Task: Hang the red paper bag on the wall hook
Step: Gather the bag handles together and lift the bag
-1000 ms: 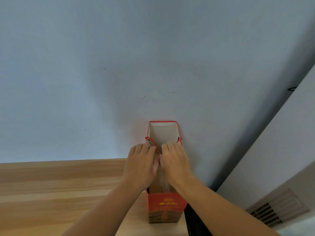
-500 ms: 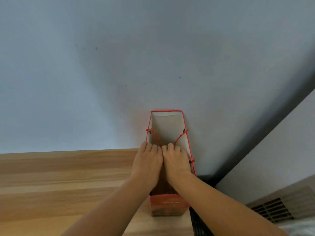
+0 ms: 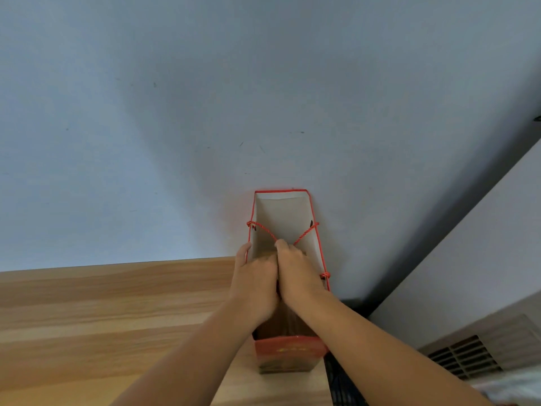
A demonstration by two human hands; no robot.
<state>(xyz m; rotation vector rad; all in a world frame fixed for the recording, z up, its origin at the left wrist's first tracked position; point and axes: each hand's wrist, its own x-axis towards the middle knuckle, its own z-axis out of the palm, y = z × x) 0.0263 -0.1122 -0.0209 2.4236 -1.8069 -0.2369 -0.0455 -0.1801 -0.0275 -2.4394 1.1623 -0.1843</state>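
Red paper bag (image 3: 289, 351) upright at the right end of the wooden tabletop (image 3: 102, 312), mouth open against the pale wall (image 3: 263, 98). Left hand (image 3: 255, 281) and right hand (image 3: 298, 272) side by side over the mouth, right fingers (image 3: 282, 246) closed on the red rope handle (image 3: 304, 235); left grip impossible to tell.
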